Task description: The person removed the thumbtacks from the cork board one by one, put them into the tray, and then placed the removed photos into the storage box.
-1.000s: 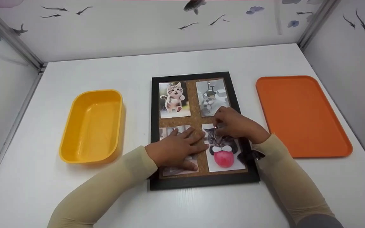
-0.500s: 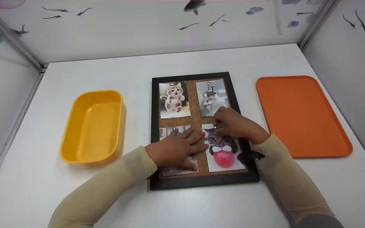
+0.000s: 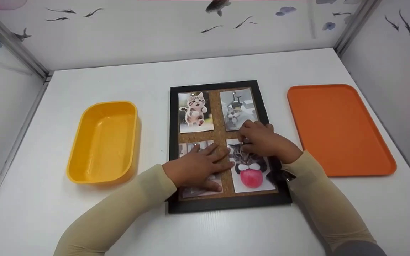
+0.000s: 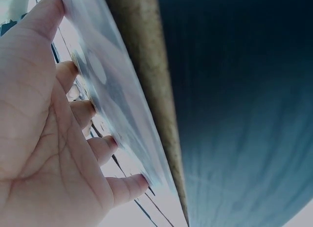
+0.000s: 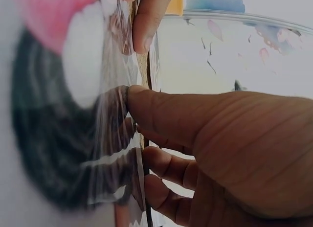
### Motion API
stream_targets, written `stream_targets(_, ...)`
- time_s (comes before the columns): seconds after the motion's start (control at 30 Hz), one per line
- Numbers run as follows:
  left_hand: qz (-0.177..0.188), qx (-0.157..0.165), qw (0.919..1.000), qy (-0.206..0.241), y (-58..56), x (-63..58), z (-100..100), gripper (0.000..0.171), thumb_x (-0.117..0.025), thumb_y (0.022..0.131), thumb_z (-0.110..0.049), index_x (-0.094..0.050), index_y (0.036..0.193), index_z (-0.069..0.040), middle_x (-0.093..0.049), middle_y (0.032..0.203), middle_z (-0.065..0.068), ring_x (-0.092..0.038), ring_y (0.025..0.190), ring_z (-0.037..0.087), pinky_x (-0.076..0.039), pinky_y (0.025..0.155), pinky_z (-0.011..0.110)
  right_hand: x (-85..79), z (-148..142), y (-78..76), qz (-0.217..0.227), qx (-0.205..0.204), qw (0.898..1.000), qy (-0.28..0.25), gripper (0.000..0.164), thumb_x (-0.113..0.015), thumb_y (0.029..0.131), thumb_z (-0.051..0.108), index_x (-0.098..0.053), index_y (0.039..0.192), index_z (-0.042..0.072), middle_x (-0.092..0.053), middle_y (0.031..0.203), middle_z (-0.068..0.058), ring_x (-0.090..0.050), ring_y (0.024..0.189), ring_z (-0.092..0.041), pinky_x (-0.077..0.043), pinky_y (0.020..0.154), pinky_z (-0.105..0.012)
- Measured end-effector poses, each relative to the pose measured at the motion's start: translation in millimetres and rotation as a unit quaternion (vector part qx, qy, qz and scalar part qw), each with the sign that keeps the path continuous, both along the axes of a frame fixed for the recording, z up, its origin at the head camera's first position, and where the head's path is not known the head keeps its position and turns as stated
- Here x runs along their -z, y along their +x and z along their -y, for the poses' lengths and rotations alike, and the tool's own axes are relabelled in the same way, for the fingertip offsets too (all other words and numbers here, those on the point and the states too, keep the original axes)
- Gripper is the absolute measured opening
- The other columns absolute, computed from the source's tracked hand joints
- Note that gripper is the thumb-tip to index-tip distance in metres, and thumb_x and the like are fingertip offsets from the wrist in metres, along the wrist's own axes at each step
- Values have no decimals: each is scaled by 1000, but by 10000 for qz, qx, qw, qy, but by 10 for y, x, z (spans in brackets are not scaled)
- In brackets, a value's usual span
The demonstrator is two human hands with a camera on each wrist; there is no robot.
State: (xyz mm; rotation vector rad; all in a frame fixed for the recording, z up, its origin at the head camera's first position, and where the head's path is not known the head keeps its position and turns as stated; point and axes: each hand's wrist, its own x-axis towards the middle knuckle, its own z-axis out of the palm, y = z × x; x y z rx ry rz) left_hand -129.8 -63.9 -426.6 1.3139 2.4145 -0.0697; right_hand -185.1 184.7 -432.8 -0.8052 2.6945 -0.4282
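Note:
A black-framed cork board (image 3: 198,136) lies flat on the table, bearing cat photos. My left hand (image 3: 199,169) rests with spread fingers over the lower left photo (image 3: 190,193); in the left wrist view its fingertips (image 4: 129,188) touch the glossy surface. At the top of the lower right photo (image 3: 251,177), a cat with a pink ball, my right hand (image 3: 263,142) pinches a small shiny pushpin (image 3: 242,143) between thumb and forefinger. Its thumb (image 5: 166,109) touches the photo in the right wrist view; the pin is hidden there. Above are a running-kitten photo (image 3: 196,112) and a greyish photo (image 3: 238,108).
A deep yellow tub (image 3: 101,142) stands left of the board. On the right lies a flat orange tray (image 3: 340,131), with the right forearm beside its near corner. White printed walls (image 3: 155,35) enclose the white table (image 3: 148,81) at the back and sides.
The right hand's rear fingers have lifted and spread slightly, while thumb and forefinger stay at the same spot. The left hand, board and photos have not moved.

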Motion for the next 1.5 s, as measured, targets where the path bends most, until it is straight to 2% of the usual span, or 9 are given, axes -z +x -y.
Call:
stream_targets(0.37,67,-16,10000,17,-11,8,-2,77,-44,92,-70,-19,158,-38,-5,167,-3,-2,151,33,-21,111,65,-6,-7,4,-26,33,10000,41,17,-74,88,19,-62,100,15,-50,105,-3,-48,97,-27,-32,77,-50)
stream_targets(0.6,94,-10,10000,12,-5,-5,-3,78,-45,93,-70,-19,159,-37,-5,167,-2,-1,151,33,-21,112,64,8,4,0,-139,47,9999,64,7,-63,90,11,-63,97,14,-52,107,-6,-49,95,-30,-34,75,-51)
stream_targets(1.17,80,-19,9999,-82,-7,-7,-8,77,-45,93,-69,-18,158,-36,-3,167,-2,1,151,32,-22,112,64,11,8,0,-115,36,9999,51,7,-67,91,10,-62,92,16,-51,105,-6,-48,97,-30,-33,77,-51)
stream_targets(1.5,112,-30,9999,-70,3,-17,-7,78,-46,93,-68,-19,159,-36,-3,167,-1,0,151,33,-22,111,64,20,13,-10,-82,19,9999,86,5,-65,91,11,-61,90,14,-50,104,-5,-47,96,-29,-33,76,-51)
